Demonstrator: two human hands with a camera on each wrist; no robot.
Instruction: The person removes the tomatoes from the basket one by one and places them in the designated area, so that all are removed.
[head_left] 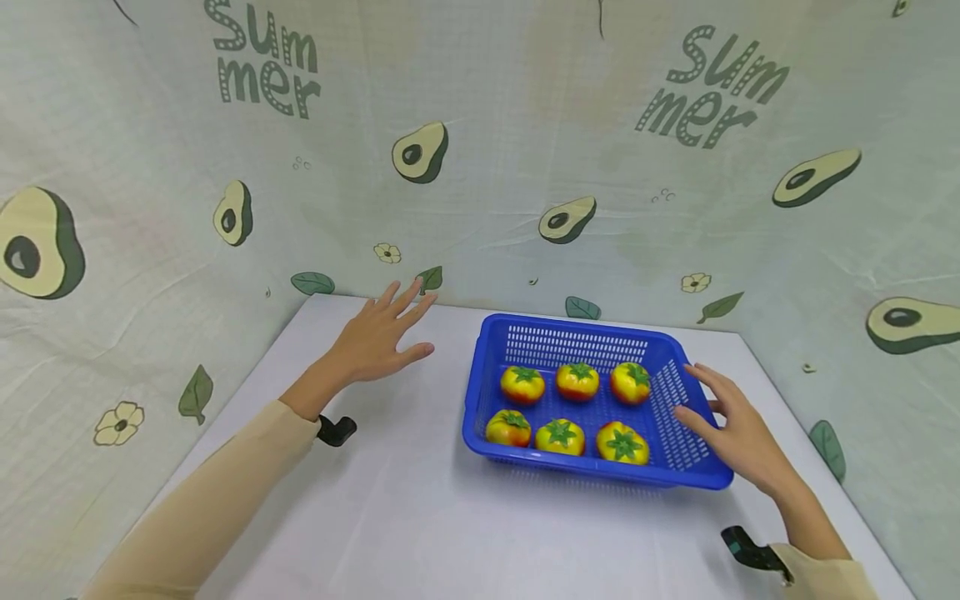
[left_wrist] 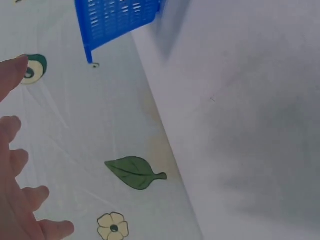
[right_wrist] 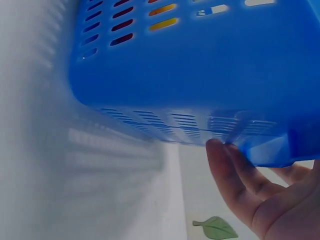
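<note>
A blue plastic basket (head_left: 675, 477) with slotted walls holds several yellow-red fruits (head_left: 577, 382) with green leafy tops, like toy persimmons, in two rows. At the basket's right end, my right hand (head_left: 738, 429) grips the rim, its thumb over the inner side. The right wrist view shows fingers (right_wrist: 227, 175) touching the outer wall below the rim. Left of the basket, my left hand (head_left: 378, 337) hovers apart from it, fingers spread and holding nothing. In the left wrist view, a corner of the basket (left_wrist: 122, 20) appears beyond that hand.
The basket stands at the right of a white table (head_left: 420, 500). Pale cloth (head_left: 495, 100) printed with avocados, leaves and lettering rises behind and at both sides. Dark straps with small black devices (head_left: 337, 431) sit at the wrists.
</note>
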